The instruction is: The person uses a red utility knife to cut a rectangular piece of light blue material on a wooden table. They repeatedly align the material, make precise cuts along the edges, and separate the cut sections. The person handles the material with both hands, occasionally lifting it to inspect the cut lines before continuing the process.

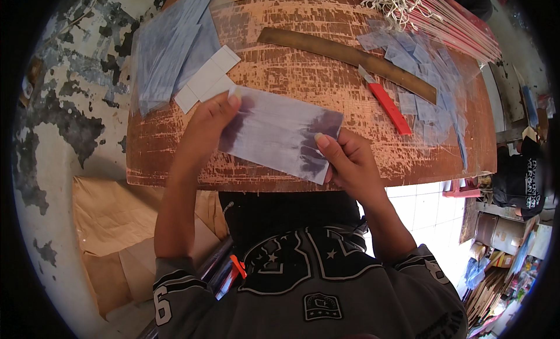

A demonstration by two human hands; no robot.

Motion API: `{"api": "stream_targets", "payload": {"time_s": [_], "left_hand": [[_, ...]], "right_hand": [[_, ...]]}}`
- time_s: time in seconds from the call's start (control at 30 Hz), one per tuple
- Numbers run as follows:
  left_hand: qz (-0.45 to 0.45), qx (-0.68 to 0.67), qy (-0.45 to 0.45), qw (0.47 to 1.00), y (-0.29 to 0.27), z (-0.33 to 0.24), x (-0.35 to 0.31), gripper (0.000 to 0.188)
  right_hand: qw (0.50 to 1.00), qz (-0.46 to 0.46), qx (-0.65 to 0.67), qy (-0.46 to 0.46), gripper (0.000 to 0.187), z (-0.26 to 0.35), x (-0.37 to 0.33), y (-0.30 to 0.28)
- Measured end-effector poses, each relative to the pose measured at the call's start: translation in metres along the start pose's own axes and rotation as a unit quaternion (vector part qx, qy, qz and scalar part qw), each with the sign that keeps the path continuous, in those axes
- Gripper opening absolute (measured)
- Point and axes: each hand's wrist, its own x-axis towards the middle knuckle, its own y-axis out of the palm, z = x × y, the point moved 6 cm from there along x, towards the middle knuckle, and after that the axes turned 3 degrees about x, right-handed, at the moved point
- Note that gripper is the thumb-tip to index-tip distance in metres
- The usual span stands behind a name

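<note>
A rectangular translucent plastic sheet stack [277,132], whitish with dark purple patches at both ends, is stretched between my hands above the table's near edge. My left hand [219,114] pinches its upper left corner, thumb on top. At the right end my right hand [347,155] grips it with the thumb on the face and the fingers behind. Just beyond my left hand lie white card pieces [211,76] with ruled lines. Farther right, a red-handled cutter knife [388,105] rests with its blade touching or close to a brown ruler-like strip [350,59].
The worn brown table [245,175] has bluish plastic sheets [169,53] at far left and cut plastic scraps [429,82] at right. A bundle of red sticks with white strings [437,18] lies at far right. Brown paper [116,222] stands by the peeling wall. Another person [516,175] shows at right.
</note>
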Motion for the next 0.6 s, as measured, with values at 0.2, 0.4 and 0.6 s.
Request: {"api": "stream_targets", "payload": {"time_s": [0.2,0.4,0.6], "left_hand": [[0.021,0.123,-0.027,0.992,0.009,-0.015,0.027,0.046],[0.053,0.14,0.115,0.982,0.023,-0.009,0.064,0.047],[0.119,0.184,0.034,0.975,0.031,-0.029,0.076,0.044]], "right_hand": [[0.999,-0.038,0.018,-0.002,0.04,-0.008,-0.001,0.013],[0.998,-0.039,0.021,0.039,0.04,-0.005,0.003,0.008],[0.988,-0.083,-0.11,0.066,0.036,0.013,0.003,-0.037]]}}
